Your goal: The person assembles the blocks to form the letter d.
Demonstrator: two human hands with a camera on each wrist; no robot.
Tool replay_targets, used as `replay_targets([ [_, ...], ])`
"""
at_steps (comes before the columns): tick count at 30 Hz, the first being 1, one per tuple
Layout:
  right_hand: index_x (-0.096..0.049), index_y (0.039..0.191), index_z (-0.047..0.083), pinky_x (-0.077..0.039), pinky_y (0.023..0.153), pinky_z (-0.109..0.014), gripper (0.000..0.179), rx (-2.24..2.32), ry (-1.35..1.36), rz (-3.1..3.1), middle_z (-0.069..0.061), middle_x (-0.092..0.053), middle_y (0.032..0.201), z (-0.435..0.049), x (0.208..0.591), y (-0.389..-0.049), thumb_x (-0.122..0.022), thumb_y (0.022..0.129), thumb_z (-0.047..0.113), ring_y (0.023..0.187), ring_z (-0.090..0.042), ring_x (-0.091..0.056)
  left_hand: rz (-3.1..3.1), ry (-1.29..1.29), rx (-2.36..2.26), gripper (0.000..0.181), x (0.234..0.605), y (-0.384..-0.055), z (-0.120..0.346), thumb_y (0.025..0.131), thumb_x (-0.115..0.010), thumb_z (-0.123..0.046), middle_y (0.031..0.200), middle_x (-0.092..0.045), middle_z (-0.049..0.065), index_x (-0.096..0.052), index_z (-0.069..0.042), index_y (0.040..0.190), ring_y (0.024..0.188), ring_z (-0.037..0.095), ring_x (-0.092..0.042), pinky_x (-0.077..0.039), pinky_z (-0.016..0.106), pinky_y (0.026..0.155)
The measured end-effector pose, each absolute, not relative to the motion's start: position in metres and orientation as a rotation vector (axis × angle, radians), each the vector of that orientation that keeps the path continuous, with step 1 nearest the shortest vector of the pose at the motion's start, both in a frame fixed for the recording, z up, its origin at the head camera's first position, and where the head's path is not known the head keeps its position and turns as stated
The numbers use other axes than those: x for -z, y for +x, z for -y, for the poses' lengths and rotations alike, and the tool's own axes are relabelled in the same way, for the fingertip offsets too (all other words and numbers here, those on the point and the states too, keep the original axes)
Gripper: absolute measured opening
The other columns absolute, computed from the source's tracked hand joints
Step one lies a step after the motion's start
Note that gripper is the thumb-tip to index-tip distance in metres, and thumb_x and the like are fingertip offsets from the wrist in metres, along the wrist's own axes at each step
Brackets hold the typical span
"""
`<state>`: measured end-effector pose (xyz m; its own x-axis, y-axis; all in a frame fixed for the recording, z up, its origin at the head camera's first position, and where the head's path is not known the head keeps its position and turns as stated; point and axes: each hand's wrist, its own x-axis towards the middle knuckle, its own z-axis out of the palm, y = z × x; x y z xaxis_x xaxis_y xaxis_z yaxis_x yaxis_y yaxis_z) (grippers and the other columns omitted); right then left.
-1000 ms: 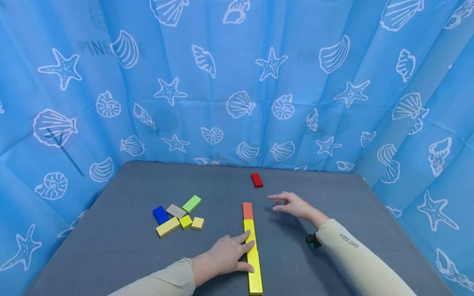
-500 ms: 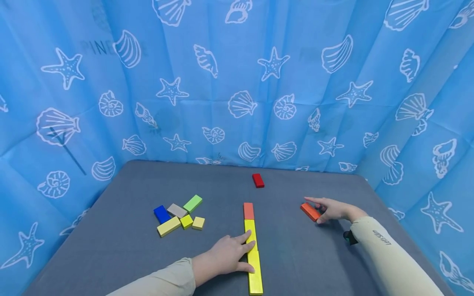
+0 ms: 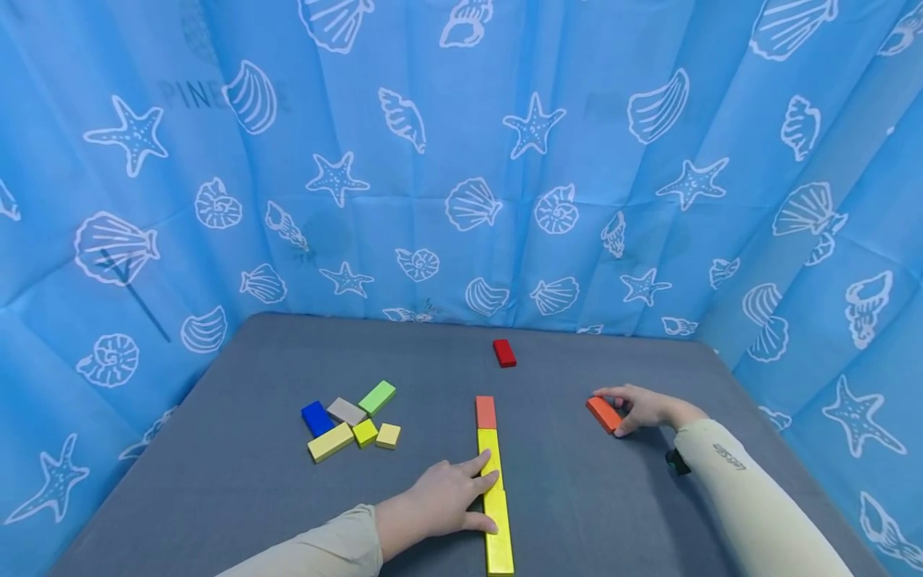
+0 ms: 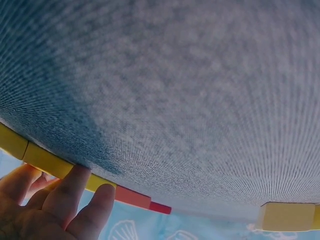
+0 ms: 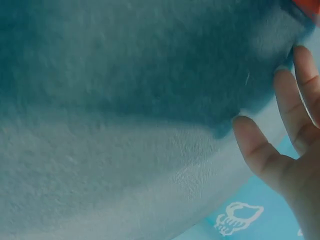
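Observation:
My left hand rests with spread fingers on a row of two long yellow blocks, the farther one and the nearer one. A salmon block continues that row at its far end; in the left wrist view the fingers lie along the yellow block. Off to the right, my right hand pinches an orange block on the table, thumb at its near end and index finger at its far end. Only a corner of the orange block shows in the right wrist view.
A red block lies near the back of the grey table. To the left is a loose cluster with a blue block, a green block, a grey block and several yellow ones. A blue shell-patterned curtain surrounds the table.
My right hand has moved right, away from the row, with the orange block, which is now on the table; its fingers have closed in on the block's ends. The left hand has stayed put.

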<state>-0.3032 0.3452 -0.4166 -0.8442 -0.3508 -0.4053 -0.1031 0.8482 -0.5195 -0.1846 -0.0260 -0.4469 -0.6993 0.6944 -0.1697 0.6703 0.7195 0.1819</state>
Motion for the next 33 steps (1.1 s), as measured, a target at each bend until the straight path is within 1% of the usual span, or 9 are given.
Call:
replay_targets([
  [4, -0.047, 0.137, -0.004, -0.039, 0.089, -0.055, 0.069, 0.7, -0.321, -2.575, -0.025, -0.048, 0.12, -0.339, 0.418, -0.299, -0.08, 0.08, 0.018, 0.107, -0.041, -0.045, -2.697, 1.088, -0.163, 0.071, 0.448, -0.185, 0.026, 0.084, -0.059, -0.064, 0.152, -0.039, 0.0, -0.052, -0.024, 0.142, 0.127, 0.01, -0.05, -0.049, 0.038, 0.091],
  [7, -0.045, 0.134, -0.008, -0.04, 0.094, -0.058, 0.07, 0.803, -0.309, -2.595, -0.029, -0.048, 0.127, -0.329, 0.418, -0.298, -0.08, 0.081, 0.021, 0.112, -0.042, -0.048, -2.695, 1.085, -0.168, 0.071, 0.447, -0.185, 0.027, 0.084, -0.059, -0.064, 0.152, -0.039, 0.0, -0.052, -0.024, 0.142, 0.127, 0.01, -0.05, -0.048, 0.038, 0.091],
  [10, -0.042, 0.134, -0.01, -0.045, 0.09, -0.05, 0.07, 0.949, -0.298, -2.583, -0.027, -0.052, 0.125, -0.316, 0.419, -0.298, -0.079, 0.082, 0.017, 0.106, -0.035, -0.053, -2.694, 1.079, -0.168, 0.071, 0.446, -0.184, 0.027, 0.084, -0.059, -0.064, 0.152, -0.039, 0.0, -0.052, -0.024, 0.142, 0.127, 0.01, -0.05, -0.049, 0.039, 0.091],
  [13, -0.038, 0.136, -0.011, -0.05, 0.081, -0.042, 0.071, 1.081, -0.267, -2.538, -0.023, -0.056, 0.117, -0.3, 0.419, -0.3, -0.078, 0.083, 0.013, 0.095, -0.028, -0.056, -2.696, 1.072, -0.167, 0.071, 0.446, -0.184, 0.026, 0.084, -0.059, -0.064, 0.152, -0.038, 0.0, -0.052, -0.024, 0.142, 0.127, 0.011, -0.05, -0.048, 0.04, 0.092],
  [17, -0.037, 0.137, -0.01, -0.052, 0.073, -0.039, 0.069, 1.162, -0.202, -2.505, -0.017, -0.057, 0.103, -0.275, 0.418, -0.306, -0.076, 0.084, 0.011, 0.085, -0.023, -0.055, -2.693, 1.065, -0.157, 0.072, 0.447, -0.185, 0.025, 0.084, -0.058, -0.065, 0.152, -0.039, -0.001, -0.052, -0.025, 0.143, 0.127, 0.01, -0.05, -0.048, 0.04, 0.093],
  [20, -0.038, 0.136, -0.008, -0.052, 0.073, -0.039, 0.068, 1.174, -0.17, -2.511, -0.014, -0.054, 0.098, -0.255, 0.418, -0.311, -0.076, 0.084, 0.012, 0.083, -0.022, -0.054, -2.685, 1.061, -0.154, 0.072, 0.448, -0.186, 0.025, 0.084, -0.058, -0.066, 0.152, -0.039, -0.001, -0.051, -0.025, 0.143, 0.126, 0.01, -0.05, -0.048, 0.039, 0.092],
  [25, -0.039, 0.137, -0.006, -0.054, 0.076, -0.038, 0.066, 1.212, -0.119, -2.511, -0.013, -0.053, 0.095, -0.224, 0.416, -0.322, -0.076, 0.085, 0.013, 0.08, -0.022, -0.056, -2.682, 1.049, -0.163, 0.072, 0.447, -0.187, 0.025, 0.083, -0.059, -0.066, 0.152, -0.038, -0.001, -0.051, -0.025, 0.143, 0.126, 0.01, -0.05, -0.048, 0.039, 0.092],
  [29, -0.038, 0.137, -0.005, -0.055, 0.078, -0.038, 0.066, 1.248, -0.098, -2.493, -0.016, -0.056, 0.098, -0.205, 0.419, -0.331, -0.076, 0.086, 0.013, 0.079, -0.022, -0.062, -2.683, 1.048, -0.159, 0.073, 0.447, -0.188, 0.025, 0.083, -0.059, -0.066, 0.152, -0.039, -0.002, -0.051, -0.026, 0.143, 0.126, 0.01, -0.05, -0.048, 0.039, 0.092],
  [33, -0.039, 0.138, -0.003, -0.055, 0.08, -0.037, 0.066, 1.252, -0.097, -2.497, -0.015, -0.058, 0.099, -0.19, 0.422, -0.336, -0.076, 0.086, 0.014, 0.081, -0.021, -0.063, -2.68, 1.052, -0.154, 0.072, 0.446, -0.187, 0.025, 0.083, -0.059, -0.066, 0.152, -0.039, -0.002, -0.051, -0.026, 0.143, 0.126, 0.01, -0.05, -0.049, 0.039, 0.091],
])
